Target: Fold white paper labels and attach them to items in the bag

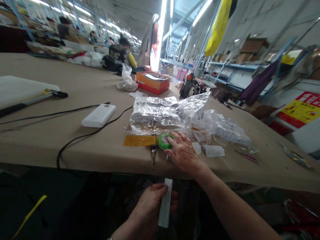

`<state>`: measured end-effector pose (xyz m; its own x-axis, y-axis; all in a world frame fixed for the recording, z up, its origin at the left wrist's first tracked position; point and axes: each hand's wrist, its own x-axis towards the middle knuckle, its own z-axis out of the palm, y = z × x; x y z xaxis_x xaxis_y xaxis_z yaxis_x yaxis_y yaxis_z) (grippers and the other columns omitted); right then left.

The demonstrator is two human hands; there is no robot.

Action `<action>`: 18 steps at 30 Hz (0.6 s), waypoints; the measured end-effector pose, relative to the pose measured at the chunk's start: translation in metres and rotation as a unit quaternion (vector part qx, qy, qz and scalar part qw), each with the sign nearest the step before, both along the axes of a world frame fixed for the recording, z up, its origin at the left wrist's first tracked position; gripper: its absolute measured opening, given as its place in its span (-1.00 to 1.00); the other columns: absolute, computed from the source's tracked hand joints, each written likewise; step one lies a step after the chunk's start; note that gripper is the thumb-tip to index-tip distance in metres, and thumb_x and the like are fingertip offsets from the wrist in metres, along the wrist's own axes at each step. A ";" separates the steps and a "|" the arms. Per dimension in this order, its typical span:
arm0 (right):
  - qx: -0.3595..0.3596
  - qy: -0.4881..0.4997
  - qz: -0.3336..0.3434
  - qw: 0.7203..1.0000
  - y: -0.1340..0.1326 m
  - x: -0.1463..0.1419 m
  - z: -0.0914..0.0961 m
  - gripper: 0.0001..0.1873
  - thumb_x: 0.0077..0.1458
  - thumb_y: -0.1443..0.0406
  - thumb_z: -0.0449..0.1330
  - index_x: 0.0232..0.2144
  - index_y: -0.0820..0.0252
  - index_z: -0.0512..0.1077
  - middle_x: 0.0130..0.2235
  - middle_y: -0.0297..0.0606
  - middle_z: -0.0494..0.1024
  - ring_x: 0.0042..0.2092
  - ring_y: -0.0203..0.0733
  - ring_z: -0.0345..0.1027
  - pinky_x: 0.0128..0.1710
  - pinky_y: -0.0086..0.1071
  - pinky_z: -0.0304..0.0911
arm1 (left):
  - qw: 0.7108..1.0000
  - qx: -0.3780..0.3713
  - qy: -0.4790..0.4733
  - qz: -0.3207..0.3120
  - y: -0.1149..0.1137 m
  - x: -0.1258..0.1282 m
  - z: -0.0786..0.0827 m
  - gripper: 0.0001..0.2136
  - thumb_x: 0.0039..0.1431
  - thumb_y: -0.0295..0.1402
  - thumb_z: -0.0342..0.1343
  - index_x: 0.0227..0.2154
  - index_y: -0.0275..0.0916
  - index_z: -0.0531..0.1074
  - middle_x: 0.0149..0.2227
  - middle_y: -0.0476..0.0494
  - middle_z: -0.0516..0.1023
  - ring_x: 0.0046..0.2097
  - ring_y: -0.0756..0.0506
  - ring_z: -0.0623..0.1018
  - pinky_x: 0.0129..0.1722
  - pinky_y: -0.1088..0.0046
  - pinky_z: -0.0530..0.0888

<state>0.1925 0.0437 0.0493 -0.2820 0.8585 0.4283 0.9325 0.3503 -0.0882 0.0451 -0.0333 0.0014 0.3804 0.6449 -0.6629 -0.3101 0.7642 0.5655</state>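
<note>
My left hand [150,204], below the table's front edge, pinches a narrow white printed strip [165,204] between thumb and fingers. My right hand [183,150] reaches over the table with fingers stretched out, and its fingertips touch a round green dish [164,141] with greyish contents. Just left of the dish, a soldering iron [153,150] lies with its metal tip pointing at the table edge. Amber tape [138,140] runs beside it. Small white paper pieces [213,151] lie right of my right hand, which partly hides the dish.
Behind the dish lie clear plastic bags [156,115] with white pieces inside. A white power bank [99,115] and a black cable [82,136] are on the left. Pink tweezers [246,156] lie on the right. An orange box [153,82] stands farther back; people sit in the distance.
</note>
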 end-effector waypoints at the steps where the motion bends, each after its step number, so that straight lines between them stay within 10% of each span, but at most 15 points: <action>1: 0.006 0.011 0.004 1.000 -0.001 0.001 -0.002 -0.55 0.15 0.15 0.11 0.05 0.23 0.32 0.15 -0.07 0.30 0.22 0.14 0.00 0.14 0.04 0.04 | 1.000 -0.001 0.000 -0.001 0.000 -0.001 -0.002 -0.93 0.11 -0.45 0.08 -0.36 -0.37 0.36 -0.47 -0.23 0.57 -0.51 -0.06 0.54 -0.45 0.39 0.49; 9: 0.070 0.162 -0.075 0.981 -0.053 0.065 -0.021 -0.76 0.22 0.24 0.03 -0.43 0.18 0.41 -0.45 -0.30 0.47 -0.35 -0.24 0.37 -0.28 -0.39 0.29 | 0.999 -0.001 0.043 -0.012 0.000 -0.001 -0.002 -0.90 0.03 -0.52 0.17 -0.37 -0.38 0.39 -0.44 -0.29 0.60 -0.50 -0.07 0.57 -0.48 0.44 0.53; 18: 0.020 -0.043 -0.183 0.982 -0.092 0.137 -0.052 -0.41 0.17 0.03 0.02 0.11 0.31 0.24 0.12 0.03 0.32 0.18 0.11 0.09 0.12 0.01 0.08 | 0.997 -0.013 0.078 -0.025 -0.004 0.012 0.004 -0.95 0.07 -0.55 0.12 -0.37 -0.40 0.38 -0.43 -0.30 0.60 -0.53 -0.05 0.56 -0.50 0.44 0.53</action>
<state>0.3296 -0.0482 -0.0030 0.0046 0.8918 0.4524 1.0000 -0.0072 0.0040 0.0574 -0.0378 0.0052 0.3014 0.6100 -0.7328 -0.1813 0.7912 0.5841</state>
